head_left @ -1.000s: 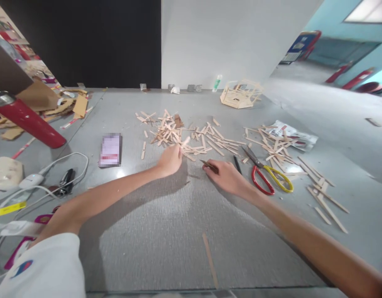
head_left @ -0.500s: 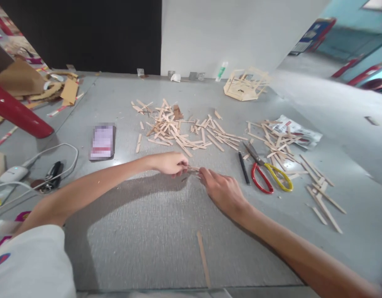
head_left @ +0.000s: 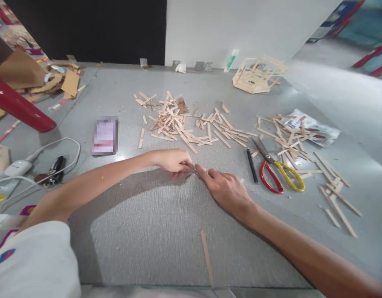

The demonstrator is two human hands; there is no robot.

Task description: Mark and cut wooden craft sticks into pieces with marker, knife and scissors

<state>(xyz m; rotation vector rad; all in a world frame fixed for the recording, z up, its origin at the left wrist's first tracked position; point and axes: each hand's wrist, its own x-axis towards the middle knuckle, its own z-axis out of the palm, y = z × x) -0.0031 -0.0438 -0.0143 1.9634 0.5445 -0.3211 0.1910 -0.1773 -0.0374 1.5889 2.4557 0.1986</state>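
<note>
My left hand [head_left: 175, 160] is closed in a pinch over the grey table. Between its fingertips and those of my right hand [head_left: 230, 191] is a thin wooden craft stick [head_left: 192, 169], mostly covered by the fingers. My right hand pinches the other end, its index finger stretched along it. Just beyond the hands lies a loose pile of craft sticks [head_left: 172, 120]. A single stick [head_left: 207, 257] rests near the table's front edge.
To the right lie a black pen [head_left: 252, 166], scissors [head_left: 273, 165] with red and yellow handles, more sticks and a plastic packet [head_left: 315, 128]. A stick-built frame [head_left: 251, 85] and a glue tube [head_left: 231, 61] stand behind. A phone [head_left: 104, 136] lies left.
My fingertips have come closer together, so less of the stick shows between them. The view has shifted slightly, moving the table's things rightward in it.
</note>
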